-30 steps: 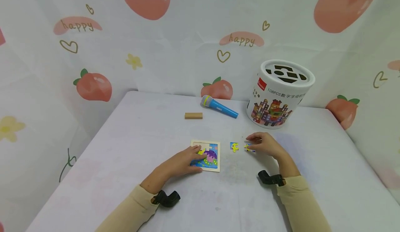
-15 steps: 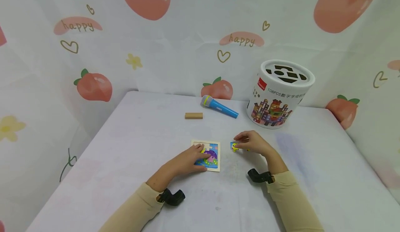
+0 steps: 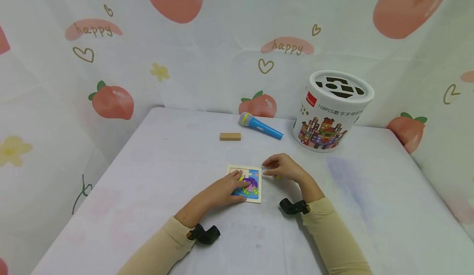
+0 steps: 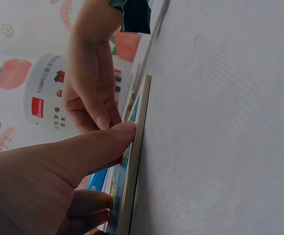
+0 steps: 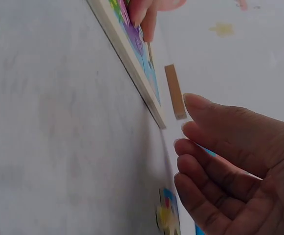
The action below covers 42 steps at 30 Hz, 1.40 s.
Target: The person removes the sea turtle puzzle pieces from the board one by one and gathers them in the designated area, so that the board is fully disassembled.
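Observation:
In the head view my left hand (image 3: 224,189) rests on a small wooden-framed jigsaw puzzle (image 3: 255,192) with a purple and blue picture. Its fingers lie spread over the puzzle's left part, hiding some of it. The left wrist view shows the thumb (image 4: 124,132) touching the near frame edge. My right hand (image 3: 285,168) hovers just off the puzzle's upper right corner. Its fingers are loosely bent, and the right wrist view shows nothing between thumb and fingertips. Under that hand lies a loose blue-and-yellow puzzle piece (image 5: 167,215), mostly hidden in the head view.
Behind the puzzle lie a wooden block (image 3: 230,136) and a blue toy microphone (image 3: 263,127). A large white bucket (image 3: 326,114) with a cut-out lid stands at the back right. A printed cloth (image 3: 207,61) hangs behind the table (image 3: 177,143).
My right hand has moved left, from over the two loose pieces to beside the puzzle frame. My left hand has shifted slightly right on the puzzle.

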Tool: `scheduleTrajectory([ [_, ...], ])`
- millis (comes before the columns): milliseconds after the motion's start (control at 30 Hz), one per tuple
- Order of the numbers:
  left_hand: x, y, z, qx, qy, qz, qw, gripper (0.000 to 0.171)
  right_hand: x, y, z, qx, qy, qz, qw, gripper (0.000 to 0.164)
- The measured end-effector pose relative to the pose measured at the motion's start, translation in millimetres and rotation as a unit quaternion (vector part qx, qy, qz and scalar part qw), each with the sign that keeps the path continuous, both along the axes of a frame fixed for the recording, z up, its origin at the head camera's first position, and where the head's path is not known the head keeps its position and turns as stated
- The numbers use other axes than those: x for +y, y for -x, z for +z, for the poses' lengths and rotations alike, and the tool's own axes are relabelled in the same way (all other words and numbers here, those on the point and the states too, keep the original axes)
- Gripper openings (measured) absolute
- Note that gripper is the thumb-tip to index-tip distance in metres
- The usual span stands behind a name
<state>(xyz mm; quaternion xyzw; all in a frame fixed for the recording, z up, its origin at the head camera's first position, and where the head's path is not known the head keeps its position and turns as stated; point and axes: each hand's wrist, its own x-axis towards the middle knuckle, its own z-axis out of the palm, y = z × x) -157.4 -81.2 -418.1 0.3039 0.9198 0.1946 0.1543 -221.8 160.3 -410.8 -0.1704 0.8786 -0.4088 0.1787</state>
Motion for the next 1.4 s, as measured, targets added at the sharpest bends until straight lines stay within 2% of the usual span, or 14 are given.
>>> scheduleTrajectory([
  [333,2,-1.3,0.7,0.009,-0.004,-0.015,0.9998,0.052,-24,1.1,0.4,0.025,0.005,0.023,0.999,0.025],
  [467,2,-3.1,0.5,0.019,-0.007,-0.025,0.9995,0.052,-30,-0.1,0.2,0.019,-0.015,0.018,1.0,0.021],
  [800,2,-3.6,-0.2,0.017,-0.013,-0.02,0.9996,0.051,-35,-3.8,-0.9,0.013,-0.045,0.0,0.999,0.016],
  [1000,1,-4.3,0.0,0.016,-0.017,-0.02,0.9995,0.051,-38,-5.6,-0.6,0.033,-0.048,0.019,0.998,0.016],
  [1267,0,-3.5,-2.3,0.021,-0.009,-0.023,0.9995,0.051,-42,-7.7,0.4,0.031,-0.057,0.035,0.997,0.019],
  [1400,0,-2.8,-2.6,0.023,-0.009,-0.022,0.9994,0.052,-43,-8.6,1.0,0.03,-0.061,0.03,0.997,0.02],
])
